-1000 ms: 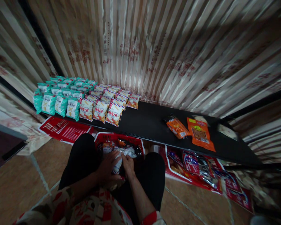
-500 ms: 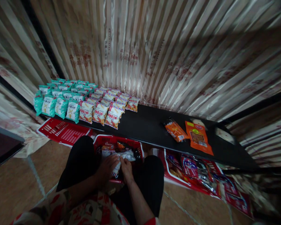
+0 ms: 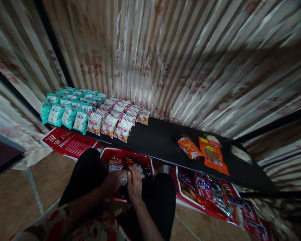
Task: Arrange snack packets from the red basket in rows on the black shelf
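A red basket (image 3: pixel 152 164) sits between my knees with several snack bags in it. My left hand (image 3: pixel 114 181) has its fingers closed around a white snack bag (image 3: pixel 123 180) with a striped edge, above the near part of the basket. Right beside it, my right hand (image 3: pixel 134 183) bends over the same bag, its fingers pointing away from me and partly hiding it. Another white bag (image 3: pixel 112 168) lies in the basket by my left fingers. A dark and orange packet (image 3: pixel 129 160) shows beyond my right fingertips.
A black shelf (image 3: pixel 155 137) runs across, with rows of teal snack bags (image 3: pixel 80 121) and white striped bags (image 3: pixel 124 128). Orange packets (image 3: pixel 212 152) lie farther right. A second red basket (image 3: pixel 203 207) with packets stands below right; another red basket (image 3: pixel 70 142) is at left.
My right hand has moved forward and over the bag, its fingers now reaching farther across the basket. The bag between my hands is more covered. The view has tilted slightly upward.
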A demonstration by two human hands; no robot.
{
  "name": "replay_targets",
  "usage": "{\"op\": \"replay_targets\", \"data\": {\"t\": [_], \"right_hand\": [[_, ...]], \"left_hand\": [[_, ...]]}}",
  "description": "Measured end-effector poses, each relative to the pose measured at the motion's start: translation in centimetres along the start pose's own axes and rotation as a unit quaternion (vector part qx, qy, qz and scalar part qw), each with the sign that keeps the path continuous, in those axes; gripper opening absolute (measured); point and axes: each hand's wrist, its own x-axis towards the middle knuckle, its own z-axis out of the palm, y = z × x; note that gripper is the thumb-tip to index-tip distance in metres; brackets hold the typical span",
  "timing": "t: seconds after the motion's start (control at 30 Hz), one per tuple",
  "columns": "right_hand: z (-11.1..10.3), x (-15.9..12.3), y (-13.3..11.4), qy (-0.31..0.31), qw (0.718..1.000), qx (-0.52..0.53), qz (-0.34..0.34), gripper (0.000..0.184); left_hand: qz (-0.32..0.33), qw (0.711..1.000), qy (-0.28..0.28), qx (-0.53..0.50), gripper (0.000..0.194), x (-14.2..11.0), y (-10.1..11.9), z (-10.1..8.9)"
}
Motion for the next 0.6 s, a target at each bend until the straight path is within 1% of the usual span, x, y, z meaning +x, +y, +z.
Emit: {"op": "replay_targets", "data": {"t": [0.07, 0.13, 0.27, 0.33, 0.47, 0.6], "right_hand": [[-0.6, 0.2, -0.5, -0.045, 0.999, 0.006, -0.029, 0.039], [-1.2, 0.4, -0.8, -0.077, 0.996, 0.008, -0.035, 0.041], [-1.9, 0.8, -1.4, -0.124, 0.992, 0.011, -0.025, 0.040], [-2.2, 0.9, -1.7, -0.151, 0.988, 0.013, -0.027, 0.040], [-2.6, 1.1, -1.9, -0.221, 0.975, 0.023, -0.032, 0.061], [-2.5, 0.9, -1.9, -0.242, 0.970, 0.029, -0.015, 0.059]], "left_hand": [[-0.022, 0.999, -0.021, -0.026, 0.034, 0.6, 0.5, -1.0], [-0.034, 0.998, -0.029, -0.046, 0.032, 1.1, 0.7, -1.9], [0.002, 0.999, -0.015, -0.045, 0.029, 1.8, 0.4, -3.3], [0.019, 0.999, -0.011, -0.028, 0.027, 2.1, 0.1, -3.7], [0.033, 0.999, -0.026, -0.009, 0.025, 2.4, -0.2, -4.2], [-0.002, 0.998, -0.025, -0.049, 0.029, 2.7, -0.2, -4.4]]}}
